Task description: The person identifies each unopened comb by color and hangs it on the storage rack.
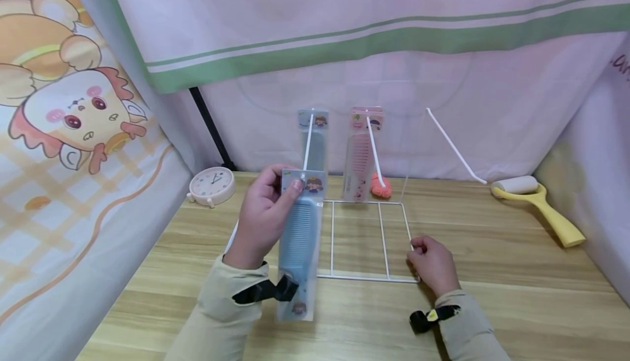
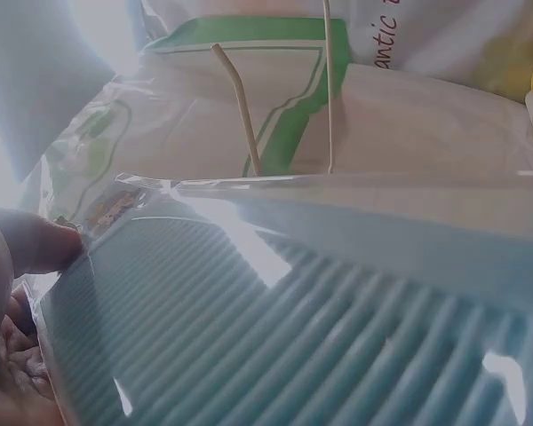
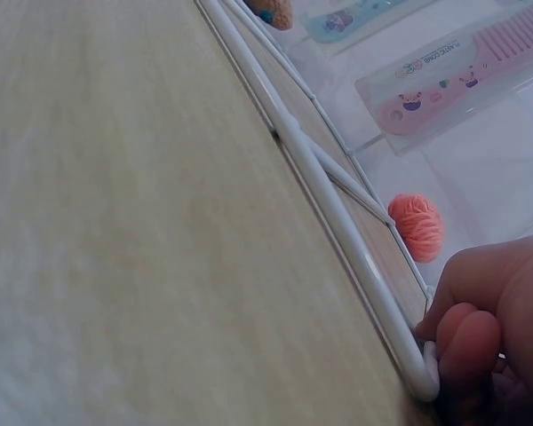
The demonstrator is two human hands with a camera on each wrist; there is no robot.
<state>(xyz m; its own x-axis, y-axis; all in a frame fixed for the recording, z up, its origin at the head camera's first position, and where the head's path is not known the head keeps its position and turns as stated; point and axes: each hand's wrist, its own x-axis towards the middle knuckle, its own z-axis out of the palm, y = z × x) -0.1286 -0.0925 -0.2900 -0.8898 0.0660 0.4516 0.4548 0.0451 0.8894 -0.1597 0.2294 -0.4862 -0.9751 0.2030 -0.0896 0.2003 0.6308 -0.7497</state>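
My left hand point(image 1: 261, 219) pinches the top of a bagged blue comb point(image 1: 298, 240) between thumb and fingers. The package hangs upright at the front end of the left white hook point(image 1: 308, 142); whether the hook tip passes through it is hidden by the thumb. In the left wrist view, the comb's teeth point(image 2: 249, 311) show through clear plastic. Another blue comb package point(image 1: 313, 150) hangs farther back on that hook, and a pink comb package point(image 1: 359, 158) hangs on the middle hook point(image 1: 375, 153). My right hand point(image 1: 434, 262) grips the right side of the white wire base point(image 1: 364, 279) near its front corner.
A third white hook point(image 1: 455, 145) on the right bears nothing. Behind the base lies a coral yarn ball point(image 1: 381, 186). A pink clock point(image 1: 213, 186) sits back left, and a yellow-handled roller point(image 1: 551, 213) lies at the right. Curtains enclose the wooden table point(image 1: 482, 230).
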